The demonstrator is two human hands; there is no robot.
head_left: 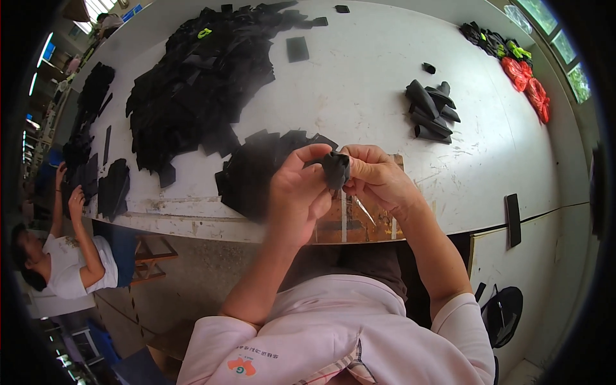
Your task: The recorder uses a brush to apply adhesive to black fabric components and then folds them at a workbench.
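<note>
White worktable (366, 83) across the middle and top of the frame, windows (539, 16) at the upper right. At the center, over the table's near part, a small bunched black fabric piece (335, 170) between both hands. Pinches its left side with thumb and forefinger of the left hand (298, 186), other fingers loosely curled; grips its right side between thumb and bent fingers of the right hand (382, 179). Below the right hand, a thin pointed tool (364, 208), exact kind impossible to tell, over a brown wooden board (324, 231). Just left of the hands, a low pile of flat black pieces (247, 176); at the upper left, a larger black heap (192, 90) with a yellow-green scrap (204, 33) on top. Right of center, rolled black pieces (420, 99); at the upper right, red plastic bags (538, 99). At the lower left, a co-worker (77, 263), arms stretched to more black pieces.
</note>
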